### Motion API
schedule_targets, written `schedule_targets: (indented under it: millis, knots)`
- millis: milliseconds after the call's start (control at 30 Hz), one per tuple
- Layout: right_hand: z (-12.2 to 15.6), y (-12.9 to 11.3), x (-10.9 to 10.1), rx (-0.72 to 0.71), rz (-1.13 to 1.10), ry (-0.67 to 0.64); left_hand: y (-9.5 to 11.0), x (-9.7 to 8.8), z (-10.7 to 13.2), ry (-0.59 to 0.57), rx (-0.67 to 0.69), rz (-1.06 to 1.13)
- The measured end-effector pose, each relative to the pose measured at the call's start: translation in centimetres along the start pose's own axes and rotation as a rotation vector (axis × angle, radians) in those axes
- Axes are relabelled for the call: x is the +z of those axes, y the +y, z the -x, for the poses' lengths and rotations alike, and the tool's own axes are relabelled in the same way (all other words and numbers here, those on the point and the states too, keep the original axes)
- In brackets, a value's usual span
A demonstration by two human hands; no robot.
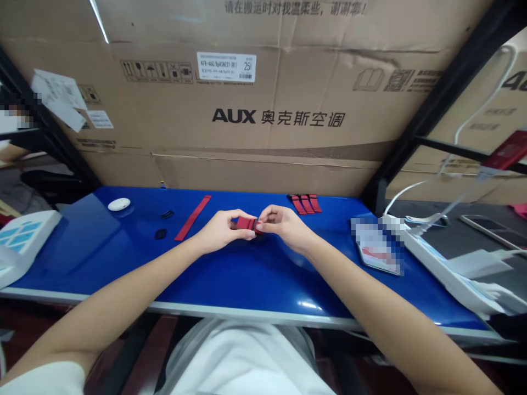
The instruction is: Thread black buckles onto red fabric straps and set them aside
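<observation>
Between both hands, just above the blue tabletop, is a folded red strap (246, 223) with a dark buckle around it. My left hand (225, 229) pinches its left end between thumb and fingers. At the right end, beside the buckle, my right hand (280, 225) has its thumb and fingertips closed on the strap. A single flat red strap (193, 218) lies to the left of my left hand. Two small black buckle pieces lie near it, one thin (167, 214) and one squarish (160, 234). Several folded red straps with black buckles (304, 204) lie together at the back right.
A phone (376, 249) rests on the right of the blue table (247, 280), beside a white power strip (440, 269) with cables. At the left are a white oval object (119, 204) and a white device (24, 244). A large cardboard box (263, 148) stands behind.
</observation>
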State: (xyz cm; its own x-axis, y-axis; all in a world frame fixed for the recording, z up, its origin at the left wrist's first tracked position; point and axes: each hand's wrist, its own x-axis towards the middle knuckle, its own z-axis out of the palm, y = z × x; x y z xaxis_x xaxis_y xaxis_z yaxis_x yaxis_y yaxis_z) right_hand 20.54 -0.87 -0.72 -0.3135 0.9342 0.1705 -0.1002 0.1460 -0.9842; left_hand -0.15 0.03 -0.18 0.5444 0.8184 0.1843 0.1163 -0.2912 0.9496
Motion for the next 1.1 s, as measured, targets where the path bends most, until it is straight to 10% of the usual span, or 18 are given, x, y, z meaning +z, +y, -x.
schedule_targets:
  millis: [233,533,1100]
  knots:
    - [-0.1,0.7,0.1,0.003,0.038,0.027,0.1,0.4,0.2,0.031,0.023,-0.037]
    - [0.3,0.1,0.3,-0.480,0.570,0.050,-0.2,0.0,-0.4,0.115,0.133,0.002]
    - [0.6,0.2,0.0,-0.468,0.696,0.109,-0.4,-0.7,0.1,0.164,0.162,-0.162]
